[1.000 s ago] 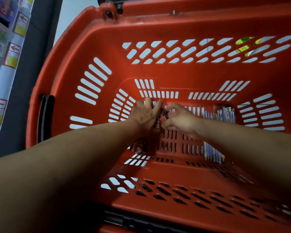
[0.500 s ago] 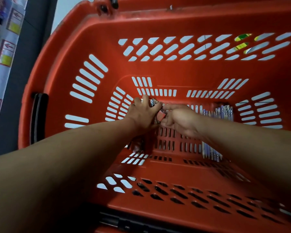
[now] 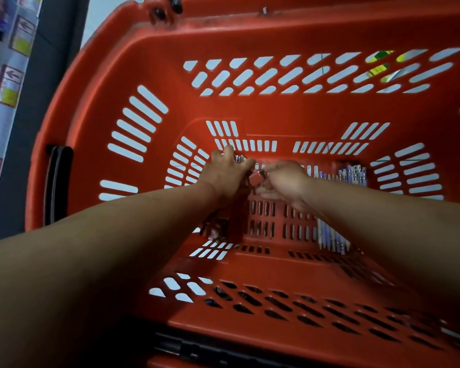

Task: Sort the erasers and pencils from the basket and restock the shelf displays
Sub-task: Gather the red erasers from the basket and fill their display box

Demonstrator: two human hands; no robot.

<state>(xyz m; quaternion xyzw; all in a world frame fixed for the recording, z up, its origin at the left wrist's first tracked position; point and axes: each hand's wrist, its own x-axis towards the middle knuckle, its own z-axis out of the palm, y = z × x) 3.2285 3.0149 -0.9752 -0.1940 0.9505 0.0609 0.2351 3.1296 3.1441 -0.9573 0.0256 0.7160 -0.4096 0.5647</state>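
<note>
Both arms reach deep into a red slotted basket [image 3: 250,30]. My left hand [image 3: 225,176] is curled over a clutch of small wrapped erasers at the basket's bottom left. My right hand [image 3: 284,180] pinches one small red eraser [image 3: 256,177] between thumb and fingers, right beside the left hand. More erasers [image 3: 215,229] lie in shadow under my left wrist. A row of pale purple pencils [image 3: 353,172] lies along the bottom to the right, partly hidden under my right forearm.
A black handle grip [image 3: 57,181] sits on the basket's left rim. Shelf edges with red-arrow price labels [image 3: 10,83] run down the far left. A dark floor strip lies between shelf and basket.
The right hand has closed in on the left and now pinches a red eraser between the two hands. The view shifted slightly down and left.
</note>
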